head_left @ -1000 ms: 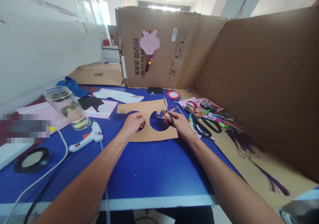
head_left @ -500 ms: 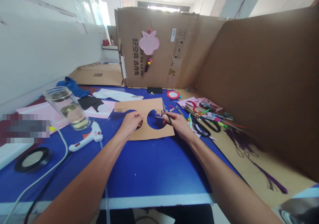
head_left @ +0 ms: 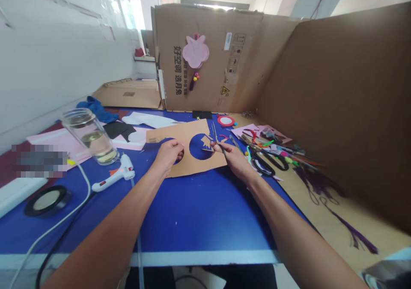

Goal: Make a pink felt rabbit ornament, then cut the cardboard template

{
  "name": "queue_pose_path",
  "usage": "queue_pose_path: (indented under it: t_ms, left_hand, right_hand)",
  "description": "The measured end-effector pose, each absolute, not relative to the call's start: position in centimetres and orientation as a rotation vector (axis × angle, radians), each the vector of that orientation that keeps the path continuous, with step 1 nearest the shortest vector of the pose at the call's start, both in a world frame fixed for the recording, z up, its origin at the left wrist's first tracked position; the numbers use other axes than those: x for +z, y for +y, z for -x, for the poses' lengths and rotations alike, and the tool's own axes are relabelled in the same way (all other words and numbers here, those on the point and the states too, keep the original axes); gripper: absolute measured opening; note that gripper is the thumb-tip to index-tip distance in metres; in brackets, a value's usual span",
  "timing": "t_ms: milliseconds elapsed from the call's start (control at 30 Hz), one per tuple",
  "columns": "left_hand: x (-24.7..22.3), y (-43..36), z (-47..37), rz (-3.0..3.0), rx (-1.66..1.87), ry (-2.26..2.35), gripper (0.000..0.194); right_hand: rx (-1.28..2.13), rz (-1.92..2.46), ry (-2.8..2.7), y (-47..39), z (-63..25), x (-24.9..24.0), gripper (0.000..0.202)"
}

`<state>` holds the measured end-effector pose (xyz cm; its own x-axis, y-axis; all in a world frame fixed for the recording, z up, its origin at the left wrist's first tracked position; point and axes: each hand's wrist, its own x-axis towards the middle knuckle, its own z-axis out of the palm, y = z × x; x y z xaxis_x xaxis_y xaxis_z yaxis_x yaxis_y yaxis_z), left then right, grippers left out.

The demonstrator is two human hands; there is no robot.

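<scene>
Over the blue table, a sheet of brown cardboard with two round holes is held up by my left hand, whose fingers close on the strip beside the left hole. In my right hand is a pair of scissors, blades pointing away from me at the sheet's right edge. Whether the blades touch the cardboard I cannot tell. Through the right hole and just beyond it show jagged cardboard scraps on the table.
To the left stand a glass jar of pale liquid, a white glue gun and a black tape roll. Larger black-handled scissors lie among craft bits on the right. Cardboard walls rise behind and to the right.
The scissors have swung so that their blades show apart from the cardboard's right edge, and the sheet is tilted a little more. The whole view has shifted slightly.
</scene>
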<state>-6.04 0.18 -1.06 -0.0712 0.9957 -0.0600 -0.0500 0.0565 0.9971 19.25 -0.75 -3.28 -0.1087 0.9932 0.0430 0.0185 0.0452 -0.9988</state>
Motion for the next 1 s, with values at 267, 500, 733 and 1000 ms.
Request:
queue_pose_path:
  t_ms: [267, 500, 733, 1000]
  left_hand:
    - [-1.0, 0.4, 6.2, -1.068, 1.333, 1.256, 0.022]
    - [-1.1, 0.6, 6.8, -1.13, 1.448, 1.269, 0.018]
    - [-0.9, 0.4, 6.4, -1.027, 1.37, 1.212, 0.025]
    - [-1.1, 0.1, 5.7, -1.02, 1.33, 1.196, 0.025]
  right_hand:
    - [1.258, 1.165, -1.359, -0.4, -20.5, -3.2, 0.057]
    - [1.292, 1.112, -1.479, -0.8, -21.2, -2.6, 0.041]
    - [1.243, 1.11, -1.54, -1.1, -19.9, -2.4, 0.037]
    - [1.095, 1.116, -1.572, -1.1, -19.2, -2.5, 0.046]
